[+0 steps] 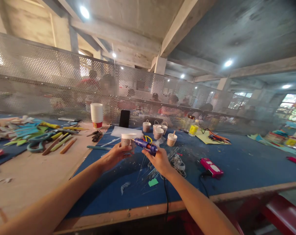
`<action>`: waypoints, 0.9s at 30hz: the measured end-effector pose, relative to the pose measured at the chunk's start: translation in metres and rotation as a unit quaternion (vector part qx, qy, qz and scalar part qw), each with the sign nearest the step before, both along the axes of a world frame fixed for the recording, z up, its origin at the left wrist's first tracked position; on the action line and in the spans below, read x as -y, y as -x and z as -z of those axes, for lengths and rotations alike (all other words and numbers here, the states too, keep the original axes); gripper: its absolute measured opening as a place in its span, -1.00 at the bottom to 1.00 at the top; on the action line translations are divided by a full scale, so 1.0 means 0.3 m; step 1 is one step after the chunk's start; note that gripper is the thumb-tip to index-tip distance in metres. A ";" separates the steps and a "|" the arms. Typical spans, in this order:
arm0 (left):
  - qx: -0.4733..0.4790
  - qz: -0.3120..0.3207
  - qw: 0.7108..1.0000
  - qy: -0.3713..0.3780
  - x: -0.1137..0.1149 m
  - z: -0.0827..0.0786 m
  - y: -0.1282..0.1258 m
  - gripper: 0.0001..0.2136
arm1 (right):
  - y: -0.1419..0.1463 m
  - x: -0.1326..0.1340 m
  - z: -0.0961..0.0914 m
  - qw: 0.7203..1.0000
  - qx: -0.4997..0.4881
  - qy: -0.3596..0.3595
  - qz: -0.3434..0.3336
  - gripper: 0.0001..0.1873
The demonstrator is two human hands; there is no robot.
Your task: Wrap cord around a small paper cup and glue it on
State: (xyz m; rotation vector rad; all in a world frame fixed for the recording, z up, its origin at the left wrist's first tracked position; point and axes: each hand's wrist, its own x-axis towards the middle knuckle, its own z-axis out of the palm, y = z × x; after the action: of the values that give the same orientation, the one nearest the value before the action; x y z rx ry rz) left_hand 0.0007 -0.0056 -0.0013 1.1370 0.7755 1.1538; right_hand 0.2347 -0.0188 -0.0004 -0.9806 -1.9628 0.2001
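Observation:
My left hand [115, 154] is wrapped round a small paper cup [127, 140] held above the blue table mat [236, 163]. My right hand [158, 160] grips a blue and purple glue gun [146, 145], its nozzle pointing left at the cup's rim. The gun's black cord [166, 199] runs down over the table's front edge. Strands of dried glue and a green scrap [153, 182] lie on the mat under my hands.
Several small cup baskets with handles [158, 131] stand behind my hands, with a black phone [124, 118], a stack of white cups [96, 115] and a yellow bottle [193, 129]. Scissors, sticks and foam scraps [40, 137] lie left. A pink device [211, 167] rests right. A mesh screen [52, 85] separates other people.

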 end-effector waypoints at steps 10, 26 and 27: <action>-0.005 0.005 1.000 0.005 -0.002 -0.001 -0.001 -0.66 | -0.005 0.001 -0.005 0.999 0.036 -0.007 0.015 -0.63; -0.005 0.019 1.000 -0.012 0.001 0.001 0.003 -0.68 | -0.009 -0.002 -0.004 0.997 0.065 -0.031 0.040 -0.62; -0.006 0.019 1.000 -0.012 0.002 0.001 0.003 -0.68 | -0.009 -0.002 -0.003 0.996 0.068 -0.031 0.041 -0.63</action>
State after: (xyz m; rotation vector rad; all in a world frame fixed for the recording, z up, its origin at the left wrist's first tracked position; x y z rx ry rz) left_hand -0.0002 -0.0061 -0.0015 1.1747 0.7485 1.1287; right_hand 0.2374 -0.0182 0.0005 -1.0551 -2.0335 0.0266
